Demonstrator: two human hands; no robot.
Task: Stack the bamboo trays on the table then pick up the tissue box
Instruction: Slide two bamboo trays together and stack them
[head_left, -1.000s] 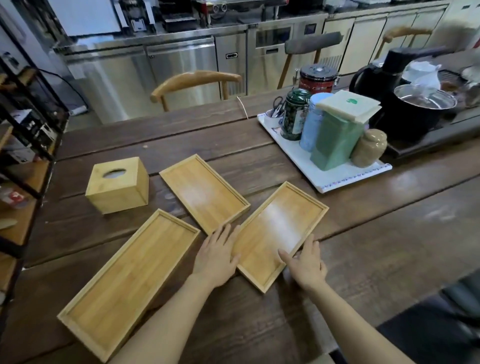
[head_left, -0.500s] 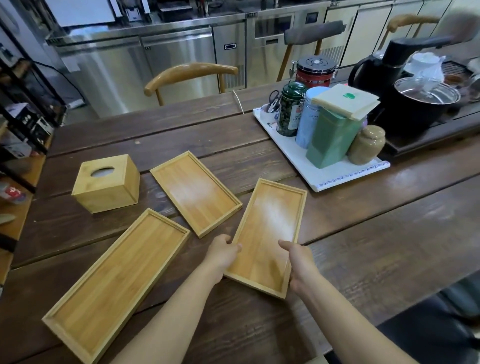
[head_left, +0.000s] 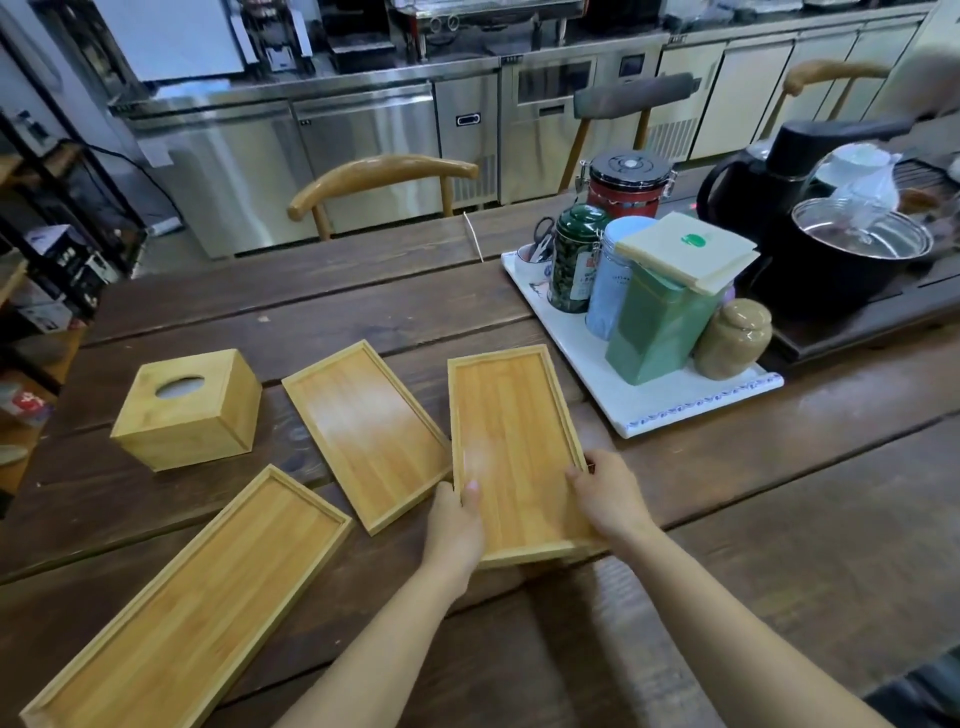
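Three bamboo trays lie on the dark wooden table (head_left: 779, 493). The right tray (head_left: 511, 436) is gripped at its two long edges near the front: my left hand (head_left: 456, 519) on its left rim, my right hand (head_left: 605, 493) on its right rim. Its left edge touches the middle tray (head_left: 366, 428), which lies at an angle. The large tray (head_left: 208, 608) sits at the front left. A cube-shaped bamboo tissue box (head_left: 189, 408) with a round top opening stands at the left, apart from both hands.
A white tray (head_left: 654, 410) with tins, jars and a green box stands right of the held tray. Behind it are a black kettle (head_left: 748, 192) and a pot (head_left: 852, 260). Chairs line the table's far side. Shelves (head_left: 36, 312) stand at the left.
Both hands closed on the right tray's edges and turned it from a diagonal to nearly straight, bringing it beside the middle tray. The view shifted slightly.
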